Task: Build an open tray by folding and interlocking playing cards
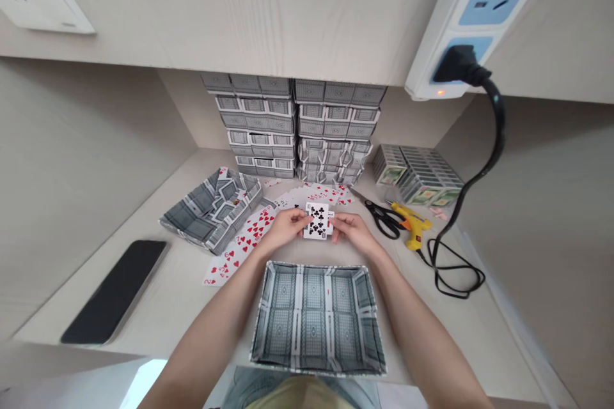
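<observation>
Between my two hands is a ten of clubs playing card (317,222), face toward me, with the edge of another card showing behind it on the right. My left hand (288,226) pinches its left side. My right hand (352,230) is closed on the right side, at the card behind. Just below them sits an open box made of playing cards (314,319), patterned backs showing on its inside. Red heart cards (242,246) lie fanned out left of my hands, and more loose cards (326,193) are spread beyond them.
Left stands a card box (211,211) holding folded card pieces, with a black phone (115,291) in front. Stacked card boxes (297,128) line the back. Right are black scissors (384,218), a yellow glue gun (413,225) with looping cord, and boxed decks (422,172). A power strip (472,19) hangs above.
</observation>
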A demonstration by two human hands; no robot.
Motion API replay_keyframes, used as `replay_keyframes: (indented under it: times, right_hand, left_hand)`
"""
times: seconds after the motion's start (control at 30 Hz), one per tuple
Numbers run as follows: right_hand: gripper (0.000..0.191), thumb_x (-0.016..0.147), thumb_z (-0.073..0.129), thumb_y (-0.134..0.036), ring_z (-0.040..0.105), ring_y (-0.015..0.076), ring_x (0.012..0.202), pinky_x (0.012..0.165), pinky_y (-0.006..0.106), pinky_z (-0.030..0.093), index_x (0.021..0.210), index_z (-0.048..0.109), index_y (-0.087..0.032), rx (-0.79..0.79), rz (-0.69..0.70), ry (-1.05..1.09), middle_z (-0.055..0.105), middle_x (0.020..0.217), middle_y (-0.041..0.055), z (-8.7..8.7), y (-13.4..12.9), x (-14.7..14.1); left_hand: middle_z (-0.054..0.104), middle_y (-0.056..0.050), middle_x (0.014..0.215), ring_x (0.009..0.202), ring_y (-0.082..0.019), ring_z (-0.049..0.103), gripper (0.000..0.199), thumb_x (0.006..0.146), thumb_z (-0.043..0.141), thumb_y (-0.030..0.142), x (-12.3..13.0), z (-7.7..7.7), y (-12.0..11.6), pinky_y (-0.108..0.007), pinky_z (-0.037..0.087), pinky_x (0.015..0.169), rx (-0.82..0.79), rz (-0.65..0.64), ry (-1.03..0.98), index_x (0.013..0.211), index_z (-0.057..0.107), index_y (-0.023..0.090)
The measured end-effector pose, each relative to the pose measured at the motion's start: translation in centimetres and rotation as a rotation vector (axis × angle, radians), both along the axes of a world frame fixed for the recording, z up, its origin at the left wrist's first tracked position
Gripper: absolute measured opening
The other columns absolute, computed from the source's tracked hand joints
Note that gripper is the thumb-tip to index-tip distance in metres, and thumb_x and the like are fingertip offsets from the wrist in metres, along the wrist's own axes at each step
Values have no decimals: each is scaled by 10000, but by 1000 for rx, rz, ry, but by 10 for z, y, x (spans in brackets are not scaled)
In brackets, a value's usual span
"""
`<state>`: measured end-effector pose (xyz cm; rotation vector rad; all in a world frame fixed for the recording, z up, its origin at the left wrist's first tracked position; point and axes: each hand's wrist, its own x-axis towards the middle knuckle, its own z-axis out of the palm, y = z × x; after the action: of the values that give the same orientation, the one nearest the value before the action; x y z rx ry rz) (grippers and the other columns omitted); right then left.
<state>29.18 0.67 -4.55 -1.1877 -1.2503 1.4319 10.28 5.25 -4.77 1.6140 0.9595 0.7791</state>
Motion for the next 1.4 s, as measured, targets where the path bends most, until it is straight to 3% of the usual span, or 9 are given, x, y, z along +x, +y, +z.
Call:
replay_keyframes:
  times: [0.33,0.53,0.97,1.23,1.4]
  right_hand:
    - [318,654,650,-387,465,71,372,429,195,318,825,641,-119,-50,70,114,574,467,-25,-8,4,12]
    - [354,578,709,-335,428,56,360,382,190,293,852,655,-117,-56,84,25,591,526,-25,-3,3,5]
    - [292,601,667,-401,459,71,336,350,182,293,638,598,-119,-42,127,-97,544,435,-30,-4,3,0]
    - [284,587,678,-391,481,89,320,347,184,330,600,559,-134,-71,74,-110,538,377,-32,-8,5,-3]
    - [275,588,685,-380,498,93,328,374,193,389,603,557,-137,-60,-9,-102,562,383,-18,-11,6,-8]
  left_hand:
    - [478,54,404,384,-57,394,337,676,585,437,-3,5,-3,-183,304,434,-17,-29,-4,542,500,139]
    - [509,39,412,408,-62,423,332,703,565,414,-4,6,-4,-182,331,461,32,-93,34,539,537,127]
    - [554,25,427,410,-59,435,299,705,585,369,-5,8,-7,-173,346,462,12,-132,25,541,577,118]
    - [567,16,432,388,-48,400,319,717,576,365,-8,7,-6,-169,307,432,32,-207,30,522,580,113]
    - [567,16,428,387,-52,402,329,708,578,376,-6,6,-5,-170,303,424,55,-162,72,503,564,119]
